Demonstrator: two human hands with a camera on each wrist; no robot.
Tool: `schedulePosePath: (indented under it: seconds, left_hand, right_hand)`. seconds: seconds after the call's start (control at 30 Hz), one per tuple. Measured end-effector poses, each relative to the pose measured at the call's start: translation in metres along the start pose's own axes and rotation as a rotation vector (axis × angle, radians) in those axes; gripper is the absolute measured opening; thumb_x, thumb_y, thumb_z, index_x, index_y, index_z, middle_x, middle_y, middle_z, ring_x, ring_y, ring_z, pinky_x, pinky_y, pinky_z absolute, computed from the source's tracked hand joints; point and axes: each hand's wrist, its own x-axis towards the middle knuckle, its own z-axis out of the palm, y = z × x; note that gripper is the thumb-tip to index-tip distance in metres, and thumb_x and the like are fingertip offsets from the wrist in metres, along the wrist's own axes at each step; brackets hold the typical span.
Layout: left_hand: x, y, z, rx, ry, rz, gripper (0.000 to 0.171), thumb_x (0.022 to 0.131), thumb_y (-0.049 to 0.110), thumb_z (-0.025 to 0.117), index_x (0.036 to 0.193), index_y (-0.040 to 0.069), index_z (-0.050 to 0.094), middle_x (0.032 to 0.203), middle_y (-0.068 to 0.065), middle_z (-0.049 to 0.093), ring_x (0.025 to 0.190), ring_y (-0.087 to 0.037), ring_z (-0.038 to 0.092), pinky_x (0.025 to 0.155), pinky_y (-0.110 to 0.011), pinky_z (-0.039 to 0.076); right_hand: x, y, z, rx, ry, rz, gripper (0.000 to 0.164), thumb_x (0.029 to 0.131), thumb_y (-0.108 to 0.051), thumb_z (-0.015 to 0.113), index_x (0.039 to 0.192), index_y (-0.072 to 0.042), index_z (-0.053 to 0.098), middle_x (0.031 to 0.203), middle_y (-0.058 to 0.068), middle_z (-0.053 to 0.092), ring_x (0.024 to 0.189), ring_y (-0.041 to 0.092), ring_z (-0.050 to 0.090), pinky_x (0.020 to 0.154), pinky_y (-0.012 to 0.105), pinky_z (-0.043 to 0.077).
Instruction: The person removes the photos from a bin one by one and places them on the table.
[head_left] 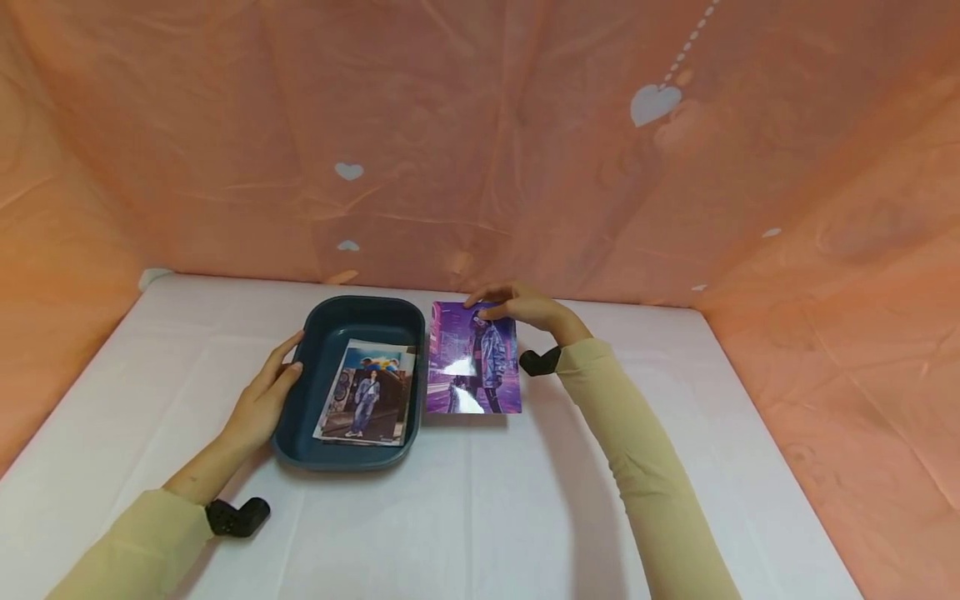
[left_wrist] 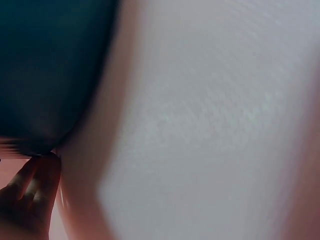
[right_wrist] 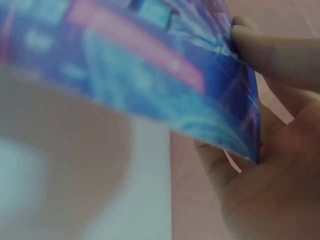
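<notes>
A glossy purple photo print of a standing figure in a jacket hangs over the white table. My right hand pinches it by its top edge, thumb in front and fingers behind. In the right wrist view the thumb presses on the face of the print. To the left stands a dark teal plastic basin. My left hand grips its left rim. Inside the basin lies a stack of photos, the top one showing a person in denim. In the left wrist view the fingers meet the basin's wall.
A white cloth covers the table. Behind it and at both sides hangs an orange-pink curtain with white hearts. A black wrist device sits on the left wrist, and another black device on the right.
</notes>
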Motion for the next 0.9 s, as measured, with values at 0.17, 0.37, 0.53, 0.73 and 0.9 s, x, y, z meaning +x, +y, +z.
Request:
schedulePosePath:
  seconds: [0.17, 0.37, 0.53, 0.73, 0.9]
  left_hand:
    - [-0.002, 0.001, 0.000, 0.013, 0.001, -0.017, 0.052, 0.105, 0.033, 0.029, 0.155, 0.021, 0.016, 0.136, -0.036, 0.043, 0.121, -0.050, 0.044, 0.098, -0.065, 0.030]
    - [-0.004, -0.001, 0.000, 0.016, -0.003, -0.032, 0.052, 0.106, 0.033, 0.029, 0.155, 0.022, 0.015, 0.137, -0.035, 0.043, 0.122, -0.050, 0.043, 0.099, -0.065, 0.029]
    - [-0.004, -0.003, 0.000, 0.016, -0.003, -0.042, 0.052, 0.105, 0.033, 0.029, 0.155, 0.024, 0.015, 0.138, -0.034, 0.042, 0.123, -0.049, 0.042, 0.100, -0.065, 0.028]
    - [-0.004, -0.003, 0.001, 0.012, -0.003, -0.040, 0.053, 0.105, 0.033, 0.030, 0.155, 0.023, 0.015, 0.138, -0.034, 0.042, 0.124, -0.049, 0.042, 0.100, -0.065, 0.028]
    - [-0.005, -0.002, 0.002, 0.017, -0.002, -0.034, 0.053, 0.105, 0.033, 0.030, 0.155, 0.022, 0.015, 0.138, -0.034, 0.042, 0.124, -0.049, 0.041, 0.100, -0.066, 0.027]
  right_hand:
    - [0.001, 0.010, 0.003, -0.010, 0.001, 0.034, 0.029, 0.091, -0.009, 0.062, 0.119, -0.005, 0.065, 0.132, 0.009, 0.058, 0.119, 0.021, 0.052, 0.104, 0.039, 0.039]
    - [0.007, 0.023, 0.014, -0.032, 0.014, 0.036, 0.029, 0.091, -0.006, 0.061, 0.119, -0.004, 0.066, 0.127, 0.011, 0.061, 0.107, 0.020, 0.056, 0.094, 0.033, 0.044]
    - [0.015, 0.031, 0.019, -0.082, 0.075, 0.033, 0.028, 0.089, -0.006, 0.062, 0.116, -0.006, 0.068, 0.122, 0.010, 0.064, 0.103, 0.017, 0.055, 0.089, 0.027, 0.043]
    - [0.022, 0.037, 0.024, -0.150, 0.119, -0.025, 0.027, 0.086, -0.002, 0.062, 0.112, -0.001, 0.069, 0.114, 0.015, 0.067, 0.095, 0.019, 0.057, 0.087, 0.027, 0.042]
    - [0.026, 0.045, 0.028, -0.148, 0.124, -0.055, 0.027, 0.085, 0.000, 0.061, 0.111, 0.001, 0.068, 0.115, 0.016, 0.067, 0.100, 0.020, 0.058, 0.092, 0.029, 0.042]
